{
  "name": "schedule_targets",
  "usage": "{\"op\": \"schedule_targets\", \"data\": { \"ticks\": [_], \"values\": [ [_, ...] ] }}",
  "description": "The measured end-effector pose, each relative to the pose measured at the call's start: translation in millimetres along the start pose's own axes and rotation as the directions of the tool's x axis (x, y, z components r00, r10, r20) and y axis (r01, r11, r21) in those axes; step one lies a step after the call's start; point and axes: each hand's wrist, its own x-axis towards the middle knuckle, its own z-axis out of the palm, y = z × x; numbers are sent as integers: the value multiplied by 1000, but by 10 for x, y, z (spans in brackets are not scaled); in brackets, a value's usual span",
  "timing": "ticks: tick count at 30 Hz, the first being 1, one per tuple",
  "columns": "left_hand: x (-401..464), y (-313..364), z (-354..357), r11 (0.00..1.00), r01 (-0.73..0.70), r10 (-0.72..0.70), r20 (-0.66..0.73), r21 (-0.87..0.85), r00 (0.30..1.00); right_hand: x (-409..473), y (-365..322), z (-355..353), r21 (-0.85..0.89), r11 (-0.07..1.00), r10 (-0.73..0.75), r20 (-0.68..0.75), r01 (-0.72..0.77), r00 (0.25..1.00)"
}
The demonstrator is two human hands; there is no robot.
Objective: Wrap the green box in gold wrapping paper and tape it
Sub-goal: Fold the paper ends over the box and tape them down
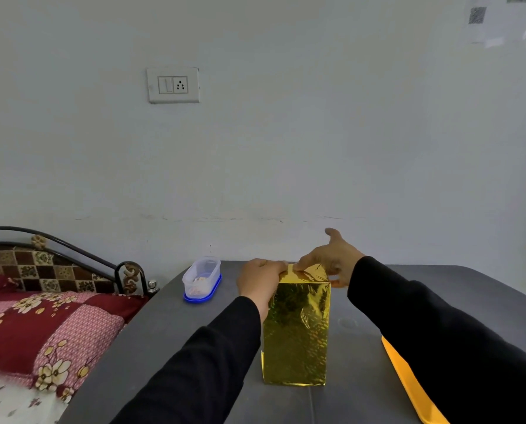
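The box stands upright on the grey table, fully covered in shiny gold wrapping paper; no green shows. My left hand grips the top left edge of the wrapped box, fingers curled over the folded paper. My right hand rests on the top right of the box, its fingers pressing the gold flap down, thumb raised toward the wall. Any tape is too small to make out.
A clear plastic container with a blue lid sits at the table's far left. A yellow-orange sheet lies under my right sleeve at the right. A bed with a patterned quilt borders the table's left side. A white wall stands behind.
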Motion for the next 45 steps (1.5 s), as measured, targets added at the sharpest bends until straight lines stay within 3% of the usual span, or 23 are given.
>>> {"op": "schedule_targets", "data": {
  "ticks": [4, 6, 9, 12, 15, 20, 22, 24, 27, 30, 35, 41, 45],
  "values": [
    [-46, 2, -7, 999, -32, 32, 9, -12, 999, 90, 310, 21, 287, 938, 163, 139, -197, 977],
    [-42, -8, 5, 999, -33, 33, 2, -2, 999, 108, 384, 101, 346, 915, 176, 123, -208, 977],
    [-60, -8, -5, 1000, -23, 23, -4, -9, 1000, 109, 380, 181, 360, 923, 125, 49, -135, 991],
    [-105, 42, -36, 999, -2, 3, -21, 40, 1000, 123, 397, 198, 326, 940, 75, 82, -98, 994],
    [-51, 20, -16, 1000, -6, 6, -22, 12, 1000, 133, 391, 174, 224, 969, 85, 99, -105, 991],
    [-21, -4, 28, 998, -20, 24, -64, 62, 998, 226, 400, 156, 216, 965, 137, 67, -149, 988],
    [-89, 12, 8, 999, 28, -29, -52, -21, 998, 231, 433, 158, 277, 949, 139, 62, -151, 988],
    [-70, -86, -29, 977, 110, -100, 61, -183, 993, 192, 528, 155, 412, 905, 83, 64, -103, 994],
    [-207, -303, -144, 944, 59, 11, 208, -325, 978, 15, 798, 147, 530, 848, -73, 72, 24, 995],
    [-301, -694, -300, 971, 18, 62, 323, -238, 944, -171, 1225, 216, 561, 814, -256, 108, 154, 961],
    [-366, -1048, -437, 1000, 16, -5, 418, -24, 908, -243, 1753, 322, 452, 875, -300, 224, 174, 927],
    [-338, -713, -498, 989, -59, 0, 393, 138, 920, -219, 1472, 188, 352, 923, -223, 152, 158, 963],
    [-316, -431, -481, 985, -101, 41, 377, 142, 925, -113, 1373, 149, 388, 919, -133, 129, 74, 983]
  ]
}}
